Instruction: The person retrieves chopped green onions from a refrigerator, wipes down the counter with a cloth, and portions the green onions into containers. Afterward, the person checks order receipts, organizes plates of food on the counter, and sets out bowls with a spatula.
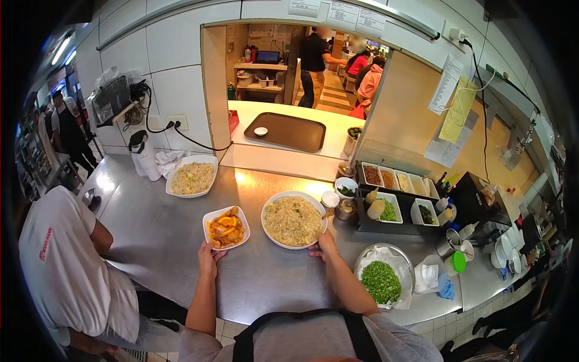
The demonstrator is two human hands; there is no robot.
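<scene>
My left hand point(211, 256) grips the lower left edge of a small square white bowl point(227, 227) with orange pieces in it. On the right, my right hand point(324, 246) holds the lower right rim of a large round white bowl point(294, 221) heaped with fried rice. Both bowls are at the steel counter point(259, 283), side by side with a narrow gap between them. A second white bowl of rice point(192, 177) stands farther back on the left. Some fingers of each hand are hidden under the bowls.
A brown tray point(285, 131) with a small white dish lies on the pass-through ledge. Chopped greens fill a lined metal bowl point(381, 282) at right, before a rack of condiment containers point(398, 181). A person in a white shirt point(66, 259) stands close at left.
</scene>
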